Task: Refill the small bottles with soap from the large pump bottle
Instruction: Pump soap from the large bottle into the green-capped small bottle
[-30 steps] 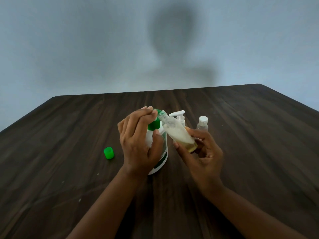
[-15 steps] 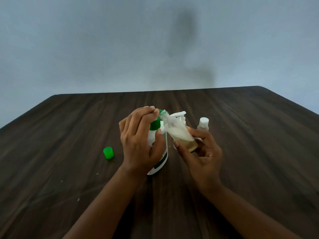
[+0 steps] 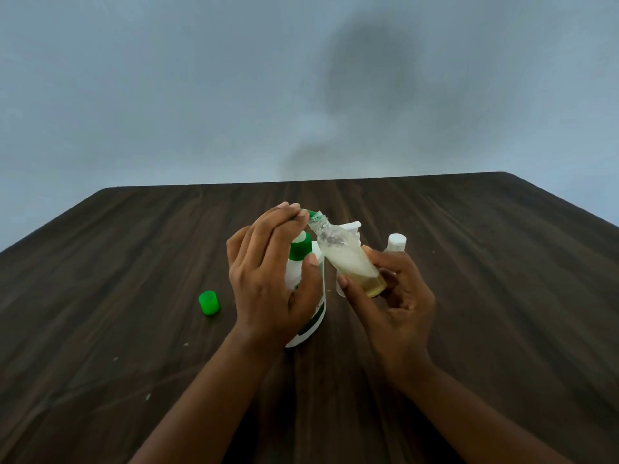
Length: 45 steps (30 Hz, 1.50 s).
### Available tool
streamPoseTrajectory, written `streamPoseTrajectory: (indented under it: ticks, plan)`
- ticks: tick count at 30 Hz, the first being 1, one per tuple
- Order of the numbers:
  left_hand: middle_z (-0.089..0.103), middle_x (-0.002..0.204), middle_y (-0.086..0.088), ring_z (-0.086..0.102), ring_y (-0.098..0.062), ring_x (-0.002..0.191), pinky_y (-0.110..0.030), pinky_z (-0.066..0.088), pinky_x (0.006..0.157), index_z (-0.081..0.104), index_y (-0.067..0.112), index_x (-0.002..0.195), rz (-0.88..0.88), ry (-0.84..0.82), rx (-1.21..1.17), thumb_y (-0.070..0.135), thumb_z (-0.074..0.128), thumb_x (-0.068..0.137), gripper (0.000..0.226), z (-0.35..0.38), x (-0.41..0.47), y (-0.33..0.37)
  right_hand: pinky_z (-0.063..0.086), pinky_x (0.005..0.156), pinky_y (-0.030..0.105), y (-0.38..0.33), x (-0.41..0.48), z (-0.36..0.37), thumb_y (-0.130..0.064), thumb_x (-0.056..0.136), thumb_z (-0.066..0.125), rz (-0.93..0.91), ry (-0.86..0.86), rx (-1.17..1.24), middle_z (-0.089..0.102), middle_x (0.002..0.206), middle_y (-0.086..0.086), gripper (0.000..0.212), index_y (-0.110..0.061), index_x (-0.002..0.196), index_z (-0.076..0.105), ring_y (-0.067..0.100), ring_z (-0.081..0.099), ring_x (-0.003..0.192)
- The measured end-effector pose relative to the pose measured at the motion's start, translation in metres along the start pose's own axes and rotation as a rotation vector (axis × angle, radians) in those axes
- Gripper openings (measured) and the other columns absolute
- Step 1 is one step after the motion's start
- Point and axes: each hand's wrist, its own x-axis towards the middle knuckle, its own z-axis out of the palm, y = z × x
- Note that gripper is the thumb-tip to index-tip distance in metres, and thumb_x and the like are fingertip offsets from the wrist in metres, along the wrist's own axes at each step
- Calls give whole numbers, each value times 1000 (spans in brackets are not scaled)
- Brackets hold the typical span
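Note:
The large white pump bottle (image 3: 313, 309) with a green collar stands mid-table. My left hand (image 3: 268, 279) lies over it, straight fingers resting on the green pump head, thumb against the bottle's shoulder. My right hand (image 3: 392, 303) grips a small clear bottle (image 3: 348, 262), tilted left so its open mouth meets the pump nozzle (image 3: 313, 215). This bottle holds whitish foam above yellowish soap. Its base is partly hidden by my fingers.
A loose green cap (image 3: 208, 303) lies on the dark wooden table (image 3: 134, 329) left of my hand. Behind my right hand stand a small white-capped bottle (image 3: 396, 243) and a white pump top (image 3: 351, 226). A grey wall rises past the far edge.
My left fingers have straightened and risen a little on the pump head. The small bottle stays tilted at the nozzle in my right hand.

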Motion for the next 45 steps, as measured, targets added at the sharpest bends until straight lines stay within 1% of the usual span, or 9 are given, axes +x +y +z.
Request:
streamPoseTrajectory:
  ticks: [4, 9, 16, 20, 26, 29, 34, 41, 45]
  plan:
    - [67, 106, -11, 60, -19, 103, -28, 36, 88, 60, 8, 99, 5, 5, -13, 19, 49, 82, 23, 1, -4, 1, 55, 73, 16, -1, -6, -3, -20, 80, 74, 46, -18, 12, 65, 104, -22, 29, -13, 104, 60, 5, 68, 94]
    - [61, 117, -5, 57, -19, 114, -31, 37, 93, 56, 11, 109, -19, -8, -15, 22, 48, 84, 29, 2, -3, 2, 54, 76, 14, -3, -2, 1, -17, 79, 73, 11, -7, 23, 63, 105, -25, 31, -13, 107, 59, 2, 67, 97]
    - [57, 117, -3, 55, -19, 114, -30, 38, 97, 65, -1, 105, -53, -11, -43, 22, 48, 83, 36, -2, 3, 9, 56, 77, 20, 0, -1, 3, -26, 83, 73, 27, 14, 37, 65, 104, -6, 34, -10, 109, 60, 12, 68, 97]
    - [64, 109, -6, 59, -20, 105, -30, 39, 91, 68, -2, 95, -29, 4, -36, 18, 48, 82, 31, -1, 2, 5, 55, 76, 15, 2, -4, 2, -20, 80, 74, 45, -5, 2, 64, 106, -23, 32, -17, 107, 59, 6, 68, 100]
    - [64, 114, -8, 58, -21, 112, -31, 39, 93, 66, 0, 103, -26, 5, -13, 22, 47, 84, 34, 3, -4, 5, 54, 78, 14, -1, -5, 2, -17, 80, 74, 55, -4, 33, 64, 108, -28, 32, -13, 107, 59, 1, 67, 100]
    - [58, 119, -3, 56, -19, 115, -30, 38, 95, 61, 5, 109, -17, 22, -25, 22, 47, 84, 33, 2, -1, 3, 55, 77, 15, -4, -3, 4, -16, 79, 75, 24, 1, 40, 65, 106, -26, 33, -13, 108, 59, 3, 68, 98]
    - [58, 115, -1, 58, -20, 111, -31, 39, 93, 67, 0, 101, -32, 22, -21, 20, 48, 83, 33, -3, 3, 5, 55, 77, 15, -3, -2, 5, -17, 79, 74, 17, 3, 56, 65, 105, -22, 32, -13, 108, 59, 5, 68, 97]
    - [68, 100, -11, 60, -18, 101, -25, 38, 90, 69, -1, 89, -34, 18, -31, 18, 48, 82, 29, -1, 1, 6, 54, 74, 15, 0, -8, -2, -16, 77, 82, 83, -12, 36, 67, 103, -21, 34, -13, 103, 61, 4, 69, 93]
    - [65, 109, -8, 59, -19, 107, -28, 39, 91, 68, 0, 96, -46, 14, -32, 20, 49, 82, 31, 0, 2, 6, 55, 77, 16, -5, -3, 4, -30, 79, 76, 63, 8, 72, 67, 103, -20, 36, -12, 105, 60, 5, 68, 95]
